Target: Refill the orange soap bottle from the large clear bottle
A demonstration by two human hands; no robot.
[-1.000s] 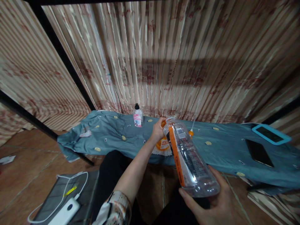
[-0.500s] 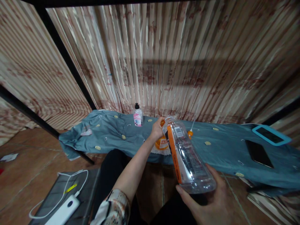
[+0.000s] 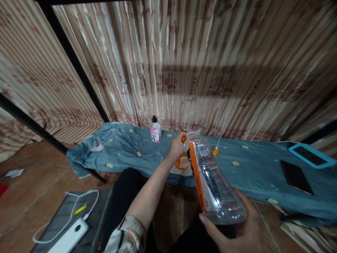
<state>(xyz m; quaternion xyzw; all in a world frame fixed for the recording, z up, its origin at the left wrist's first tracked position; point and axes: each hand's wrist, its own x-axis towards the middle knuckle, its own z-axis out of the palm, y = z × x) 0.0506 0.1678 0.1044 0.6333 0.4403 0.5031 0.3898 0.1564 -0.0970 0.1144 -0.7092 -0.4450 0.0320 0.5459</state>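
The work in hand was judged to be a transfer between two bottles, set up at the middle of the near edge of the cloth-covered bench [image 3: 252, 168]. The right hand [image 3: 244, 232] held the clear plastic bottle [image 3: 213, 179] by its base, thumb and fingers spread around it, the bottle slanted in front of the near edge with its uncapped mouth towards the left hand [image 3: 177, 147]. The left hand's fingers appeared closed around the upper part of the orange bottle [image 3: 182, 162], which stood on a lace mat [image 3: 181, 172]; the fingertips were largely hidden. Whether the mouths touched, or any liquid ran, could not be told. The next move appeared to call for a steady orange bottle and a controlled tilt. The orange pump top [image 3: 215, 152] lay just beyond the clear bottle, the nearest obstruction. Towards the far edge, left of centre, stood a black-capped bottle [image 3: 156, 133]; near the right end lay a black phone [image 3: 296, 176] and a blue-framed tablet [image 3: 312, 155], both well apart from the work.
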